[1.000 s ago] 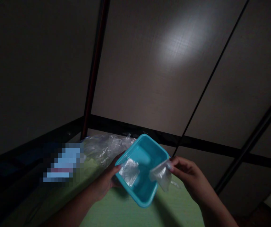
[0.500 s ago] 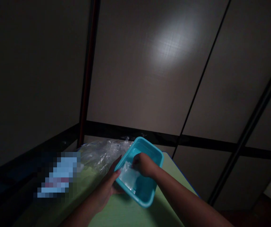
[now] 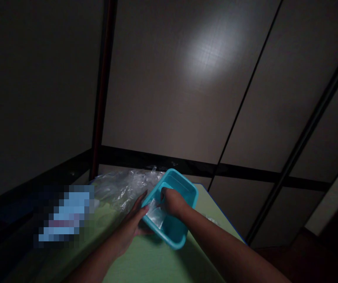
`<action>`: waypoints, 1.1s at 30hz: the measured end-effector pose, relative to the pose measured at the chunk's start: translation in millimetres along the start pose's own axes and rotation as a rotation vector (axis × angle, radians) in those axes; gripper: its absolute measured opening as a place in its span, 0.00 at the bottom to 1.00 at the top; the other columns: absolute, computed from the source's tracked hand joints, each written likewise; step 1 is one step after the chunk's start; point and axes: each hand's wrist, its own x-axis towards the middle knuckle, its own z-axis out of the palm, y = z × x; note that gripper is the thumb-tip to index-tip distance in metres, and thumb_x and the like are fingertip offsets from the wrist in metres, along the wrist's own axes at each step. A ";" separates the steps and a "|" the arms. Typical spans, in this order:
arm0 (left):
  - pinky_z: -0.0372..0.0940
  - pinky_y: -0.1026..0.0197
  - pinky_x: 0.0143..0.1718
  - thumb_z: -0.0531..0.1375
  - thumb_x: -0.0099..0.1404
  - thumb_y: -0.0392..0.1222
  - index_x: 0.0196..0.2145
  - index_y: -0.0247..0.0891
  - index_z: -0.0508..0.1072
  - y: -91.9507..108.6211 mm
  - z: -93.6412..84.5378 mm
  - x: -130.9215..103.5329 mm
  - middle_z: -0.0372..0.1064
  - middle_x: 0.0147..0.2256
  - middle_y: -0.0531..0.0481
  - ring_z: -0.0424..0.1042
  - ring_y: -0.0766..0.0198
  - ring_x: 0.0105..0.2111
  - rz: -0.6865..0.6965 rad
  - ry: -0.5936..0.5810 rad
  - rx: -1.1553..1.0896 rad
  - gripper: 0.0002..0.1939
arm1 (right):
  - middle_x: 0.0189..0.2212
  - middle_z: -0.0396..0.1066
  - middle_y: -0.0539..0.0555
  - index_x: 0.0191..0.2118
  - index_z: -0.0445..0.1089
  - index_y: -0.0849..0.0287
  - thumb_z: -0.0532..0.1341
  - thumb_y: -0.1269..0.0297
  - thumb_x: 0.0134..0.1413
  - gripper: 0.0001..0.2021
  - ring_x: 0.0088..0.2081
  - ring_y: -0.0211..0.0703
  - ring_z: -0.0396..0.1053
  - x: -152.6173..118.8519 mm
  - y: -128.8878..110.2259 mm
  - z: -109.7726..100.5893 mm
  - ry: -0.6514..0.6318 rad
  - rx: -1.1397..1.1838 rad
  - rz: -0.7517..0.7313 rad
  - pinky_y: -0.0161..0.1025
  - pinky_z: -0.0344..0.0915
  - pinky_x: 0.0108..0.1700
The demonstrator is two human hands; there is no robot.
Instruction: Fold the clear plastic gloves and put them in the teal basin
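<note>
Film is inside the tub my left hand grips; right hand, hold unclear; bags remain outside, ten o'clock.

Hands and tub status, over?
Left hand gripping turquoise tub. Right hand inside, at clear plastic piece, grip unclear. Crumpled clear plastic beyond left hand.

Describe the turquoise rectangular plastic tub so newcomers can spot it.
Start at the pale green table along the bottom. Over it, the left hand grips the turquoise, round-cornered rectangular plastic tub, with the right hand inside. Its opaque colour sets it apart from the crumpled clear plastic to its left.
</note>
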 end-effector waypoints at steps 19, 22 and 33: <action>0.66 0.44 0.39 0.53 0.58 0.62 0.51 0.37 0.64 6.0 -0.7 3.9 0.69 0.45 0.39 0.70 0.48 0.42 -0.296 -0.033 -0.163 0.31 | 0.31 0.73 0.50 0.35 0.71 0.62 0.58 0.77 0.48 0.09 0.33 0.34 0.69 -3.7 -13.6 -40.6 -0.359 0.219 -0.344 0.28 0.62 0.35; 0.66 0.45 0.39 0.53 0.58 0.62 0.49 0.36 0.66 5.9 -0.6 3.0 0.70 0.44 0.39 0.70 0.49 0.41 -0.287 -0.045 -0.137 0.30 | 0.30 0.73 0.50 0.34 0.72 0.61 0.59 0.77 0.45 0.09 0.33 0.36 0.69 -4.0 -16.4 -32.6 -0.487 0.086 -0.396 0.29 0.61 0.34; 0.67 0.43 0.38 0.55 0.59 0.58 0.49 0.39 0.66 7.0 3.9 -1.3 0.69 0.45 0.41 0.70 0.49 0.41 -0.252 -0.057 -0.104 0.26 | 0.30 0.73 0.56 0.35 0.73 0.63 0.63 0.69 0.42 0.10 0.31 0.45 0.69 -3.5 -16.3 -6.2 -0.443 -0.138 -0.372 0.35 0.60 0.31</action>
